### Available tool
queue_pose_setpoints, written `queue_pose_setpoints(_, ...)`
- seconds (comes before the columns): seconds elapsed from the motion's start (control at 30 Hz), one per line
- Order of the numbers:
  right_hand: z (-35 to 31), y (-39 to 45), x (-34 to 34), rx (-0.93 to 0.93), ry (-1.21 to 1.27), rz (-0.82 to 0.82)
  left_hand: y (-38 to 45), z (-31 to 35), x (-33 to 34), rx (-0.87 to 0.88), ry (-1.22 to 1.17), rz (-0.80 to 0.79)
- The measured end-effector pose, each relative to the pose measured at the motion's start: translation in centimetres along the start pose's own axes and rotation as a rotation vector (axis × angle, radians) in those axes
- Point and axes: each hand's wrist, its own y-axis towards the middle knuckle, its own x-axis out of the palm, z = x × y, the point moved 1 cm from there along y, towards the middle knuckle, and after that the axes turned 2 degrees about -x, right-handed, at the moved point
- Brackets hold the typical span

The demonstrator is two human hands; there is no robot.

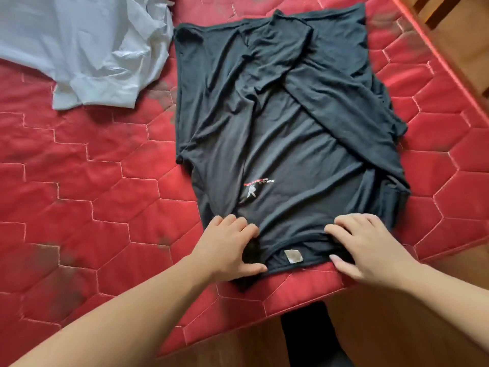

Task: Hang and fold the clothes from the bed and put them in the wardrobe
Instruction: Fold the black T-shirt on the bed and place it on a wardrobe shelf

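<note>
A black T-shirt (277, 123) lies flat on the red quilted mattress (92, 181), its collar and white label toward me at the near edge. Both sides and sleeves are folded inward across its middle. A small red and white logo shows on the fabric. My left hand (227, 245) grips the shoulder area left of the collar, thumb under the cloth and fingers on top. My right hand (367, 245) holds the shoulder area right of the collar the same way.
A crumpled white garment (87, 49) lies on the mattress at the far left. The wooden floor (397, 313) runs along the mattress's near and right edges. A wooden piece of furniture (444, 6) stands at the top right corner.
</note>
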Motion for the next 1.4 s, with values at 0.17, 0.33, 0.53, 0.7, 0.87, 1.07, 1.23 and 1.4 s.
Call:
queue_pose_setpoints(0.17, -0.1, -3.3, 0.8, 0.29, 0.035, -0.013, -3.1, 1.5, 1.1, -0.056, 0.067, -0.054)
queue_pose_setpoints(0.33, 1.3, -3.5, -1.3, 0.564, 0.012, -0.063, -3.4, 2.9, -0.7, -0.163, 0.15, -0.093)
queue_pose_setpoints(0.53, 1.9, -4.6, -5.6, 0.427, 0.262, -0.48, -4.0, 2.1, -6.5, -0.13, -0.089, -0.549)
queue_pose_setpoints(0.7, 4.6, -0.8, -10.7, 0.543, 0.366, -0.245, 0.1, -1.0, -12.6, -0.263, -0.432, -0.27)
queue_pose_setpoints(0.87, 9.8, 7.2, -13.0, 0.686, 0.638, 0.147, 7.8, -6.4, -17.0, -0.448, -0.754, 0.239)
queue_pose_setpoints(1.07, 17.9, 20.1, -14.3, 0.702, 0.873, 0.362, 18.7, -14.2, -20.8, -0.518, -0.787, 0.353)
queue_pose_setpoints(1.23, 24.0, 29.7, -15.8, 0.56, 0.745, 0.319, 27.9, -20.4, -23.6, -0.594, -0.642, 0.424)
queue_pose_setpoints(1.4, 27.8, 37.7, -16.2, 0.647, 0.642, 0.335, 34.7, -25.0, -25.4, -0.71, -0.534, 0.64)
